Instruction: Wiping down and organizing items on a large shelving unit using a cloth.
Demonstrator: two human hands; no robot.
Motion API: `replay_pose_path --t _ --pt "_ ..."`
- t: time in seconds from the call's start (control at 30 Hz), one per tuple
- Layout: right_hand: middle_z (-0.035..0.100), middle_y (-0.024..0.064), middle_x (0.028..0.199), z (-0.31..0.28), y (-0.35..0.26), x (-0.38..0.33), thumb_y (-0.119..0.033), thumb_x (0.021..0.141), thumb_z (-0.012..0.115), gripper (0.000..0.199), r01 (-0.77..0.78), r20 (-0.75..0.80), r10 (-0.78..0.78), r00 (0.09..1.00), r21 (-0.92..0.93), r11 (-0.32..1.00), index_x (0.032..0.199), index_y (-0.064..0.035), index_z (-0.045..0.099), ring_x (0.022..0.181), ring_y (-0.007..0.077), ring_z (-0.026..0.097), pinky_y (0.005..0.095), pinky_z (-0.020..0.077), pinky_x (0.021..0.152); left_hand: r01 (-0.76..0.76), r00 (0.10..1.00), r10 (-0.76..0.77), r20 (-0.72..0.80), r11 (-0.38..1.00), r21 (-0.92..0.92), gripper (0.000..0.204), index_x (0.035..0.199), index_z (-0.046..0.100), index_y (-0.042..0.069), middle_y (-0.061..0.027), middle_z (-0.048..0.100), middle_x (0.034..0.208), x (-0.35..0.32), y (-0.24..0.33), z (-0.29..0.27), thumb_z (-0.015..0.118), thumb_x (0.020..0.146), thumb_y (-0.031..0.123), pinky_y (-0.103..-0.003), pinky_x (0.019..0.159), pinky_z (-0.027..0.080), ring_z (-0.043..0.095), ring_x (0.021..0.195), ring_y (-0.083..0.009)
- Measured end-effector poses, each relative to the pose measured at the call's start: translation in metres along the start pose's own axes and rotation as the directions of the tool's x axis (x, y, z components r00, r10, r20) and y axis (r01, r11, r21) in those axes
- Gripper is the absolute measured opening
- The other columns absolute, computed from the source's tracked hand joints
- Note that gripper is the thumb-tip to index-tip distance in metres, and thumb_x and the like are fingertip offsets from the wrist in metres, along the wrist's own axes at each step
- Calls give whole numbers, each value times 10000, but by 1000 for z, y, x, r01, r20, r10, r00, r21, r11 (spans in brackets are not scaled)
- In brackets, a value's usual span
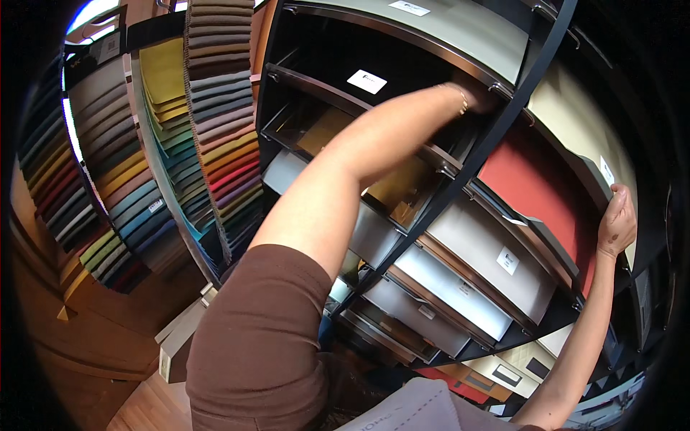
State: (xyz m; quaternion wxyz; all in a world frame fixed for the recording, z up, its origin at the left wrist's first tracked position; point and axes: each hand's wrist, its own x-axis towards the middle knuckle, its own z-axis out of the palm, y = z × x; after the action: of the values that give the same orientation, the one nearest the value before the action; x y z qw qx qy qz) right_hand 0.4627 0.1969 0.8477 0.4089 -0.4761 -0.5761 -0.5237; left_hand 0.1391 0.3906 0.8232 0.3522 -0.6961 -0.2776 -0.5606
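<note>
My right hand (618, 224) is closed on the lower edge of a cream sample panel (575, 108) at the right of the rack, with the thumb over its front. Below that panel lies a red panel (528, 179). My left arm, in a brown sleeve, stretches up across the rack. My left hand (480, 100) is blurred and in shadow beside a glossy black panel (402, 75), under a grey-green panel (474, 36). Its fingers are hidden, so I cannot see whether it holds anything.
Dark metal uprights (503, 122) divide the display rack. Light grey panels (489, 251) and white ones (453, 291) sit lower down. Fabric swatches (219, 108) hang in rows at the left. A pale box (176, 348) stands near the wooden floor (147, 406).
</note>
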Motion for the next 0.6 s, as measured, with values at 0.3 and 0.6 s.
replay_pose_path --t 0.3,0.6 --pt "663 116 836 3 -2 -1 -375 990 331 404 -38 11 38 999 -29 999 959 -144 661 768 331 640 395 469 642 435 674 -611 415 782 446 571 1271 568 149 -85 514 1352 -52 -136 -82 523 867 550 -435 946 439 517 1202 -263" --pt "659 113 900 6 10 -5 -396 982 334 398 -45 -17 45 999 -52 998 961 -155 650 808 340 633 404 477 653 792 190 -939 286 319 521 516 1266 537 19 -160 503 1332 -58 -118 -96 564 842 312 -381 972 458 541 1191 -324"
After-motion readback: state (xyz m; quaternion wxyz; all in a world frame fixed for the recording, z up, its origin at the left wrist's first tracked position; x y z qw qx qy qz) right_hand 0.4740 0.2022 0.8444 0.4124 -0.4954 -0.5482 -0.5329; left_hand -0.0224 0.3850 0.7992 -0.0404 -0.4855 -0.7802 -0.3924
